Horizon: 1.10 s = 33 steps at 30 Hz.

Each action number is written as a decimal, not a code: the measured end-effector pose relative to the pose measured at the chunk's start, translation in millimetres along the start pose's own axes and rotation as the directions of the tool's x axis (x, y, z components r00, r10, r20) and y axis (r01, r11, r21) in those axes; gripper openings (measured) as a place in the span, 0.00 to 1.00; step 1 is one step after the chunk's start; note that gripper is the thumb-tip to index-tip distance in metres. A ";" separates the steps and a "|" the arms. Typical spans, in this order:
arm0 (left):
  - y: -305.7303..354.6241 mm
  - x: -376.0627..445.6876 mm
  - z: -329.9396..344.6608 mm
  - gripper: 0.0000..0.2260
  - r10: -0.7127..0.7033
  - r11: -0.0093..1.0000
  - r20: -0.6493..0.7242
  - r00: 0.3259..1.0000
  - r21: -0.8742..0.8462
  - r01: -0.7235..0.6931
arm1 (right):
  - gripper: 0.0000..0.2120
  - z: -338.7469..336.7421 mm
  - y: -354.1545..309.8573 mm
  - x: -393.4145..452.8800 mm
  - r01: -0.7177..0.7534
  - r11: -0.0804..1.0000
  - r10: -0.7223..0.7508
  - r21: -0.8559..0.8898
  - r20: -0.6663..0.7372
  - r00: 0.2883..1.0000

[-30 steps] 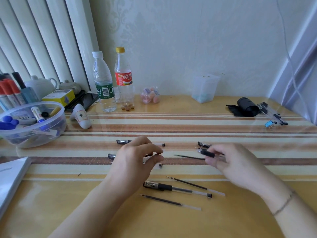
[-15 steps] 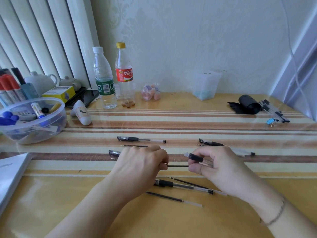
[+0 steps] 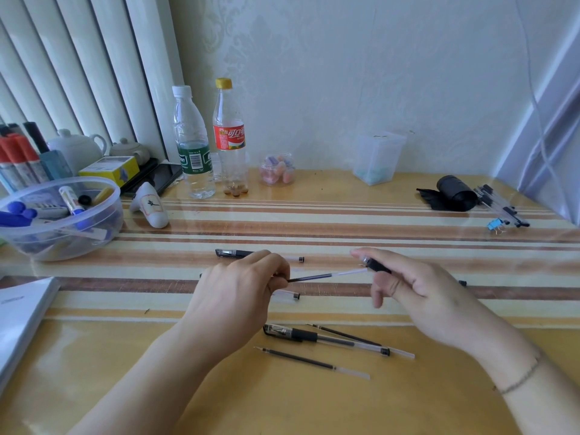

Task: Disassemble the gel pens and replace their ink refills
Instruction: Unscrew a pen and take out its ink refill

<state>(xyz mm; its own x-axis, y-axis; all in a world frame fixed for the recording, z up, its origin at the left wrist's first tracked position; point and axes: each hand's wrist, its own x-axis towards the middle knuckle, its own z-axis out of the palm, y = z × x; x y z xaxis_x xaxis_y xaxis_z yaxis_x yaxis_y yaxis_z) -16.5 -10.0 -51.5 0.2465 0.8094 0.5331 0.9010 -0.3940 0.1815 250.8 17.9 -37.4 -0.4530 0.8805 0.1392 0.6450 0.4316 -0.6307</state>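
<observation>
My left hand pinches one end of a thin ink refill that points right, its clear tail almost at the mouth of a pen barrel with a black grip. My right hand holds that barrel. Below the hands lie a capped gel pen and two loose refills. Another capped pen lies behind my left hand, and one more pen's clear end shows just under it.
A clear plastic bowl of markers stands at the left, with two bottles, a small jar and a clear cup along the wall. A black roll and more pens lie at the far right. A notebook lies at the left edge.
My hands have drawn apart, so much more of the refill shows between my left hand and the barrel in my right. The right hand rose slightly.
</observation>
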 end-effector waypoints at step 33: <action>4.4 -0.7 1.0 0.04 0.074 0.996 0.036 0.997 -0.057 -0.072 | 0.12 15.5 -14.4 -1.2 0.109 0.931 -0.124 -0.349 -0.021 0.992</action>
<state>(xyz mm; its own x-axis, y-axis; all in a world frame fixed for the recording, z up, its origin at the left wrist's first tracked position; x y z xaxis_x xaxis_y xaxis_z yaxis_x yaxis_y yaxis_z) -12.4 -11.8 -51.9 0.3252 0.7930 0.5151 0.8590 -0.4756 0.1898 232.5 7.6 -40.3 -0.5162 0.8244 0.2322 0.7658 0.5657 -0.3060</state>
